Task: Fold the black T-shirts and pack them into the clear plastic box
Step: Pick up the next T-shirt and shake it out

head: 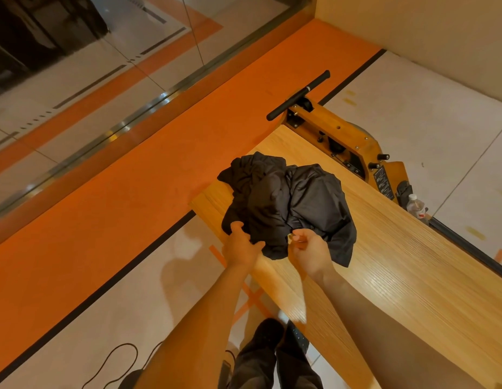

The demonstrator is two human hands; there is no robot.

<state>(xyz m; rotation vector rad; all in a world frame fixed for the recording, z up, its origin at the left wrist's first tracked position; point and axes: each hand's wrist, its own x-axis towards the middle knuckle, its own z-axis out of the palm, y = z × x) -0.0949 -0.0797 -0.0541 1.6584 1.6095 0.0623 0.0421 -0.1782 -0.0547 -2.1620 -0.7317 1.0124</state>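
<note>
While both arms are reaching forward, the black T-shirts [286, 209] are lying in a crumpled heap at the near-left end of the wooden surface [398, 276]. Left hand [242, 245] — fingers curling into the heap's near edge, gripping cloth. Right hand [308, 249] — pinching a fold just beside it. Water bottle [416, 205] is standing beyond the surface's far edge.

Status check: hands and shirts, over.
Left hand and right hand both grip the near edge of the shirts. Shirts bunched, unfolded, on the table. No box in view.
</note>
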